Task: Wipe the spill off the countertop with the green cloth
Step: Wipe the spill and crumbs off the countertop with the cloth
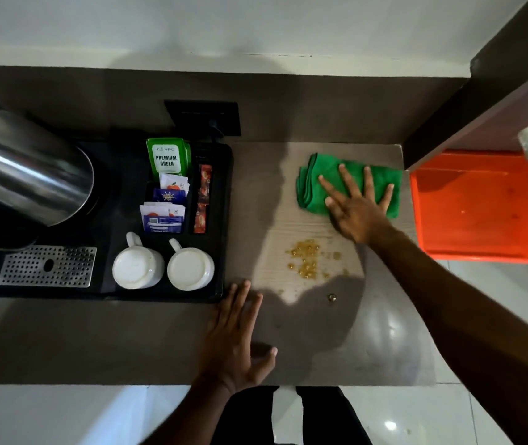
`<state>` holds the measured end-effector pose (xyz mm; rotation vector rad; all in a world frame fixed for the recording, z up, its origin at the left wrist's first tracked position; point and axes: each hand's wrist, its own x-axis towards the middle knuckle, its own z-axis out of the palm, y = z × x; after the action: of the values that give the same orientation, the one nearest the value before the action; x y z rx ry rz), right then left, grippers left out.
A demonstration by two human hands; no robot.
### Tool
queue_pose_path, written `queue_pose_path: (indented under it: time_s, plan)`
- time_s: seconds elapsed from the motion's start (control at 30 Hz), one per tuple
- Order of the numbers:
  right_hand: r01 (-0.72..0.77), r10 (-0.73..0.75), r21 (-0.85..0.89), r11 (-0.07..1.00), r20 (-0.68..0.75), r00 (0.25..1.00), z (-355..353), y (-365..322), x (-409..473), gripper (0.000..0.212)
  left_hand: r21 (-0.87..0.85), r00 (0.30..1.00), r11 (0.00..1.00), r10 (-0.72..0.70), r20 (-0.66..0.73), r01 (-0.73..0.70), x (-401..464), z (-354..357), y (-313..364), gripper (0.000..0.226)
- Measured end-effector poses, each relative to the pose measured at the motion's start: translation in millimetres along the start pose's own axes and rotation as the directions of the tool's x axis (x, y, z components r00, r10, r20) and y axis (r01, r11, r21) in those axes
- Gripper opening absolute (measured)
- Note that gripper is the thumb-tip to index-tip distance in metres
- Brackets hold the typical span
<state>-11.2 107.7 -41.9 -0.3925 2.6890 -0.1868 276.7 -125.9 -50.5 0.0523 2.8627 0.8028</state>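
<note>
Grey-brown countertop [160, 342] runs along a white wall, with pale floor tiles showing at its near edge. Your right hand [357, 210] lies flat on the green cloth [317, 184], fingers spread and straight, palm pressing down rather than gripping; the heel of the hand overhangs the cloth's near edge onto the bare surface. That cloth is folded and sits toward the back right of the counter, just beside the orange tray [481, 207], which lies past the counter's right end under a dark overhanging shelf. Amber droplets of the spill [306, 258] are scattered on the counter nearer you than the cloth, close to it but not touching it. One stray bead [332, 297] lies apart from the rest, closer to the front edge. Your left hand [235, 338] rests open and flat on the countertop, fingers extended, holding nothing, its fingertips near the front right corner of the black tray [224, 220]. On that tray stand a steel kettle [28, 175] at the left, a perforated metal drip plate [47, 266], two white cups [163, 266] turned upside down side by side, and compartments of tea and sugar sachets [168, 184], one labelled "Premium Green".
</note>
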Motion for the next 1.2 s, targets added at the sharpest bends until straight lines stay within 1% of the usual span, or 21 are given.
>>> queue_pose_path:
  time_s: [0.07,0.13,0.23,0.27,0.3,0.33,0.4,0.47,0.5,0.53,0.6,0.67,0.7,0.73,0.8,0.87,0.93,1.0,1.1,1.13,1.2]
  plan:
    - [-0.107,0.109,0.095,0.99,-0.012,0.994,-7,-8,21,0.052,0.002,1.0,1.0,-0.004,-0.001,0.004,1,1,0,0.104]
    - [-0.115,0.116,0.123,0.986,0.001,0.993,-3,-39,19,0.053,0.0,1.0,1.0,-0.006,-0.007,0.006,2,-3,5,0.101]
    - [0.101,-0.101,0.011,0.995,0.076,0.992,22,-57,-36,0.055,0.032,1.0,0.999,-0.006,-0.011,0.006,-4,-8,7,0.096]
    - [0.149,-0.147,-0.027,0.988,0.079,0.986,28,-44,-56,0.055,0.04,1.0,0.999,-0.003,-0.009,0.004,-7,-8,4,0.095]
    - [0.147,-0.144,-0.045,0.988,0.067,0.987,29,-25,-68,0.056,0.05,1.0,0.999,0.004,-0.011,-0.004,-11,-7,0,0.095]
    - [0.097,-0.095,-0.049,0.994,0.044,0.995,25,-4,-70,0.056,0.064,1.0,0.998,0.01,-0.014,-0.009,-14,-6,-3,0.096]
    - [-0.091,0.09,0.019,0.996,0.011,0.996,12,25,-46,0.056,0.078,1.0,0.997,0.005,-0.018,-0.004,-16,-2,-7,0.096]
    - [-0.22,0.221,0.134,0.966,0.002,0.975,1,17,-11,0.055,0.076,1.0,0.997,-0.003,-0.017,0.005,-16,0,-6,0.096]
    - [-0.22,0.222,0.148,0.964,0.002,0.975,0,-3,-4,0.055,0.075,1.0,0.997,-0.007,-0.013,0.008,-16,-1,-5,0.096]
    - [-0.171,0.171,0.136,0.976,0.007,0.985,3,-27,-5,0.056,0.077,1.0,0.997,-0.012,-0.009,0.013,-16,-2,-5,0.096]
    - [0.016,-0.017,0.041,0.999,0.037,0.999,24,-61,-35,0.057,0.081,1.0,0.996,-0.022,-0.006,0.023,-16,-4,-4,0.096]
    - [0.183,-0.179,-0.046,0.982,0.085,0.98,46,-60,-90,0.057,0.084,1.0,0.996,-0.029,-0.01,0.03,-16,-3,-5,0.095]
    - [0.197,-0.192,-0.047,0.979,0.091,0.977,52,-47,-111,0.056,0.082,0.999,0.996,-0.031,-0.014,0.032,-17,-2,-6,0.096]
    - [0.175,-0.17,-0.048,0.983,0.082,0.982,53,-30,-120,0.056,0.084,0.999,0.996,-0.032,-0.019,0.033,-17,0,-7,0.097]
    - [0.04,-0.038,-0.05,0.998,0.029,0.999,45,1,-105,0.057,0.095,1.0,0.995,-0.023,-0.02,0.025,-17,2,-9,0.098]
    - [-0.137,0.137,0.079,0.987,-0.006,0.99,34,4,-73,0.056,0.091,1.0,0.996,-0.015,-0.019,0.016,-17,4,-10,0.098]
    - [-0.233,0.241,0.201,0.952,-0.018,0.97,31,-26,-63,0.055,0.076,1.0,0.997,-0.014,-0.023,0.016,-17,4,-10,0.097]
    - [-0.177,0.183,0.168,0.97,-0.019,0.983,46,-59,-89,0.056,0.075,0.999,0.997,-0.02,-0.034,0.023,-17,4,-10,0.097]
    - [0.01,-0.015,0.047,0.999,0.108,0.994,75,-66,-172,0.055,0.091,0.999,0.995,-0.022,-0.045,0.026,-17,3,-10,0.099]
    - [0.022,-0.023,0.012,1.0,0.129,0.991,77,-53,-188,0.054,0.088,0.998,0.996,-0.022,-0.053,0.026,-17,5,-11,0.1]
    - [-0.063,0.065,-0.024,0.998,0.104,0.992,67,-26,-177,0.055,0.06,0.997,0.998,-0.019,-0.072,0.024,-18,9,-13,0.103]
